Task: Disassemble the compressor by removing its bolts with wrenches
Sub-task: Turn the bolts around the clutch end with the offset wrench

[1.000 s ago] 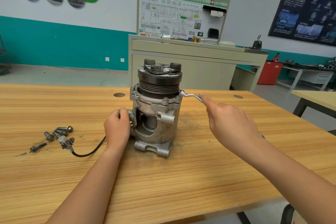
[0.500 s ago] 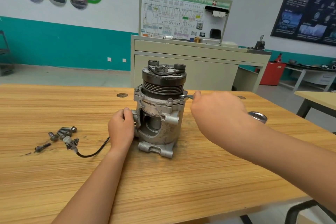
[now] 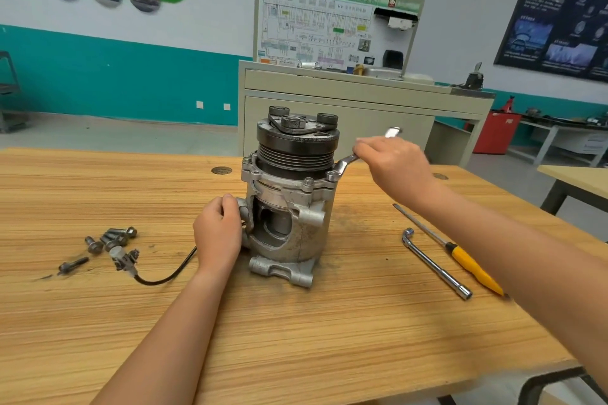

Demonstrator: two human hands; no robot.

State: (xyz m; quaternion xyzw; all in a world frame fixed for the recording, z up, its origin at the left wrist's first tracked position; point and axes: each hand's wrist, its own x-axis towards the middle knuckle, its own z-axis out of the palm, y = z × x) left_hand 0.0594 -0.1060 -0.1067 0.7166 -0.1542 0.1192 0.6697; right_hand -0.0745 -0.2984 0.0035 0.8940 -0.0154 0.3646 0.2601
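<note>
Several bolts (image 3: 112, 238): out already, lying loose toward the desk's (image 3: 296, 339) left edge.
Compressor (image 3: 289, 207): upright mid-desk, nearer the far edge.
Left hand (image 3: 217, 233): clasped round its side, steadying.
Right hand (image 3: 394, 164): wrapped round the wrench (image 3: 345, 164) — ring end seated on a flange bolt (image 3: 330, 176).
Left to do: at least three flange bolts seated on the rim; roughly midway, by the look.
Spare tools: socket wrench (image 3: 434, 263) and screwdriver (image 3: 470, 265), idle toward the right edge.

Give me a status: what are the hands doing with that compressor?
Left hand grips the compressor at its side. Right hand holds the wrench, ring end on a flange bolt. Loose bolts lie to the left, clear of the work.
</note>
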